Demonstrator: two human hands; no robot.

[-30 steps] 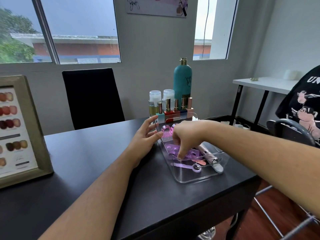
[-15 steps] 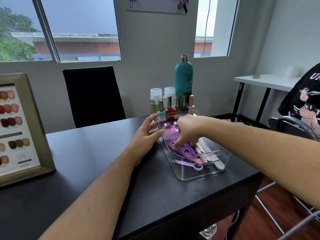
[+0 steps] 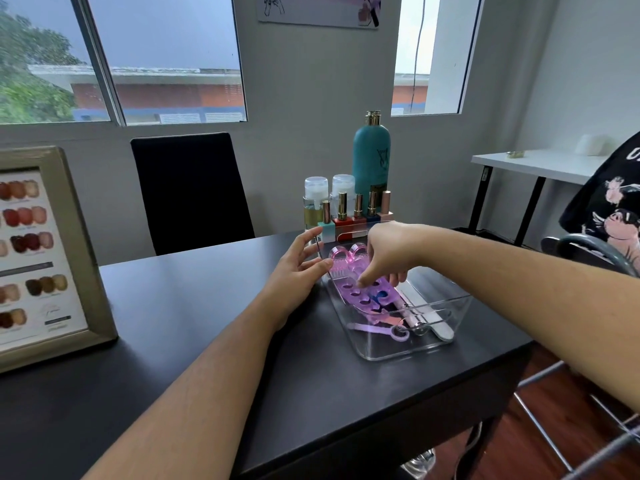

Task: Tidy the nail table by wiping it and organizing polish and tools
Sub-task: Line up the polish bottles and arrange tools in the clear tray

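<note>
The clear tray's (image 3: pixel 415 346) wall is touched by the left hand (image 3: pixel 296 271), fingers straight; the purple toe separator (image 3: pixel 362 299) inside is pinched by the right hand (image 3: pixel 389 254).

Tool tray (image 3: pixel 446 344) before polish bottles (image 3: pixel 356 211), frame (image 3: pixel 74 237) far left.

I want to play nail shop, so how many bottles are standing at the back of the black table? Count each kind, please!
Small nail polish bottles: 5
Bottles with clear caps: 2
Big teal bottle: 1
Total: 8
</note>
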